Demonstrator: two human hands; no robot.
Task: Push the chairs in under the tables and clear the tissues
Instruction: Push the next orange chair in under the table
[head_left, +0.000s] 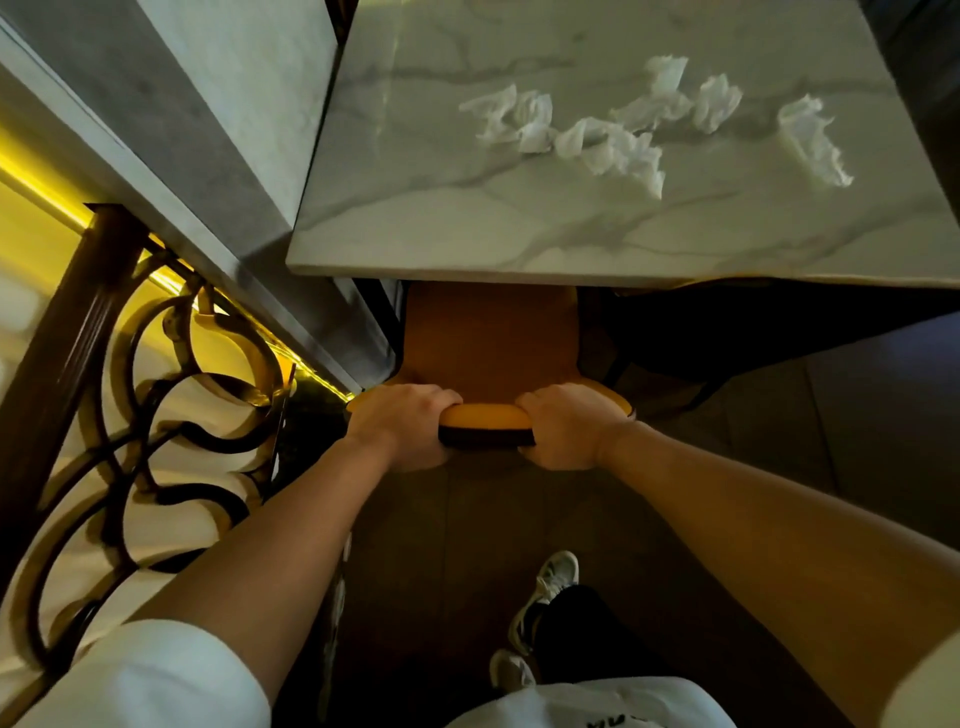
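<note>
Currently left hand (402, 423) and right hand (566, 426) both grip chair (491, 343) backrest, frame centre, seat partly under table (467, 228); tissues (644, 124) upper right. Risk: skewed push jams chair against the left wall (218, 171)

Glossy veined marble table (467, 228), crumpled paper tissues (613, 145).

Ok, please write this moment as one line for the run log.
left hand: grips chair backrest | right hand: same | tissues: on table
</note>
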